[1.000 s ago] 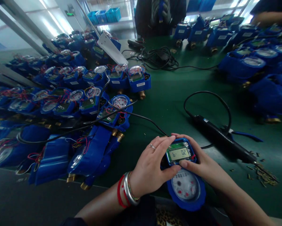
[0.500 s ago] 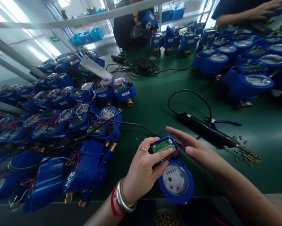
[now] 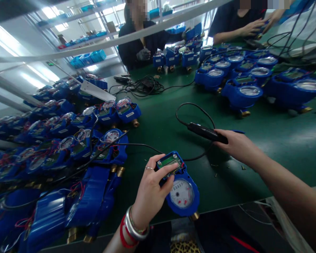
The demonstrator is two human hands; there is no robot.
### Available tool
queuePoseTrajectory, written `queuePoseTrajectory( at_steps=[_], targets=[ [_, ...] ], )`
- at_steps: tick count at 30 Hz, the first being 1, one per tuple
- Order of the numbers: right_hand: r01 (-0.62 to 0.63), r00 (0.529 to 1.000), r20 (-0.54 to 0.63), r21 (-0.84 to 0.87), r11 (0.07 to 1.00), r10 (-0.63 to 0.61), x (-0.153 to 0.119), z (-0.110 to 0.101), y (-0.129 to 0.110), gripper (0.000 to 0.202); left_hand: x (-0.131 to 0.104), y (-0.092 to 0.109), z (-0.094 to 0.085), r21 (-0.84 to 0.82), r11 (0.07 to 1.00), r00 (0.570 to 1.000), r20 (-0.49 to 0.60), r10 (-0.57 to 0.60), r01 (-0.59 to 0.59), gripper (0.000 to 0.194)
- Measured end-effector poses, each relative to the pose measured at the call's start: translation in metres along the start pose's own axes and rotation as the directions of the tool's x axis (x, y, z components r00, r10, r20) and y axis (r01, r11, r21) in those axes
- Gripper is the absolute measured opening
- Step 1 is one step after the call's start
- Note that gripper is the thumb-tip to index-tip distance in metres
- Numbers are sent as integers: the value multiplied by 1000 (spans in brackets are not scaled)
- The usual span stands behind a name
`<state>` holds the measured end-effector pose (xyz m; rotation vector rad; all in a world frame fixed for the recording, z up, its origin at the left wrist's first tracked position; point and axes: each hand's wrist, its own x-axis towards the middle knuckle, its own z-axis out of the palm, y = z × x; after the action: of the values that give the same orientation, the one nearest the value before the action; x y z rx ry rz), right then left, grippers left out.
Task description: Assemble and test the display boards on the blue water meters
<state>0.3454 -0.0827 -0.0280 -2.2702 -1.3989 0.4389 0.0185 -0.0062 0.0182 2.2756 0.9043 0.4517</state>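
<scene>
While the left hand (image 3: pixel 150 191) pinched the blue water meter (image 3: pixel 179 185) at the counter (image 3: pixel 253 168) edge, a heavy, rigid thing best gripped by its body, the right hand (image 3: pixel 235 144) closed on the black screwdriver (image 3: pixel 207 133).

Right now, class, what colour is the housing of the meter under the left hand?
Blue, on the meter in the head view.

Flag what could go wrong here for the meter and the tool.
The meter sits at the table edge, steadied only by the left hand; it could slip off. The right hand grips the screwdriver, whose cord loops beside the meter and might snag it.
</scene>
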Motion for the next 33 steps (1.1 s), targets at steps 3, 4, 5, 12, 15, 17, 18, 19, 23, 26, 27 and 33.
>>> queuePoseTrajectory(
  at_steps=[3, 4, 5, 12, 15, 17, 18, 19, 23, 26, 27, 33],
  targets=[
    [-18, 1000, 3, 164, 986, 18, -10, -41, -6, 68, 1, -2, -1, 3, 1000, 1000, 3, 3, -3, 35],
    [-10, 1000, 12, 261, 965, 7, -15, -54, -9, 72, 1, -2, -1, 5, 1000, 1000, 2, 5, -5, 34],
    [2, 1000, 15, 400, 917, -9, -20, -65, -13, 73, 2, -3, -1, 7, 1000, 1000, 0, 8, -8, 33],
    [125, 992, -125, 933, 338, -23, -41, -77, -31, 52, 1, -7, 1, 37, 999, 1000, -2, 27, -27, 31],
    [205, 978, -203, 914, 350, -45, -41, -66, -29, 44, 1, -8, 1, 47, 998, 999, 0, 33, -33, 30],
    [247, 968, -249, 899, 362, -40, -41, -60, -28, 40, 1, -7, 0, 42, 998, 999, 7, 40, -41, 30],
    [269, 961, -275, 893, 362, -35, -41, -57, -27, 38, 1, -7, 0, 39, 998, 999, 10, 42, -42, 30],
    [290, 953, -300, 887, 358, -29, -41, -54, -28, 35, 1, -6, -1, 38, 998, 999, 13, 42, -43, 31],
    [369, 917, -398, 865, 340, 16, -41, -40, -36, 32, 1, -5, -1, 36, 999, 999, 16, 28, -29, 30],
    [377, 909, -415, 860, 345, 40, -40, -30, -42, 32, 1, -5, -1, 39, 999, 1000, 13, 19, -20, 30],
    [369, 913, -407, 863, 347, 41, -39, -27, -44, 31, 0, -5, -1, 42, 999, 1000, 13, 18, -19, 30],
    [343, 921, -388, 857, 384, 44, -38, -21, -46, 30, 0, -7, 0, 46, 999, 1000, 17, 20, -21, 33]
  ],
)
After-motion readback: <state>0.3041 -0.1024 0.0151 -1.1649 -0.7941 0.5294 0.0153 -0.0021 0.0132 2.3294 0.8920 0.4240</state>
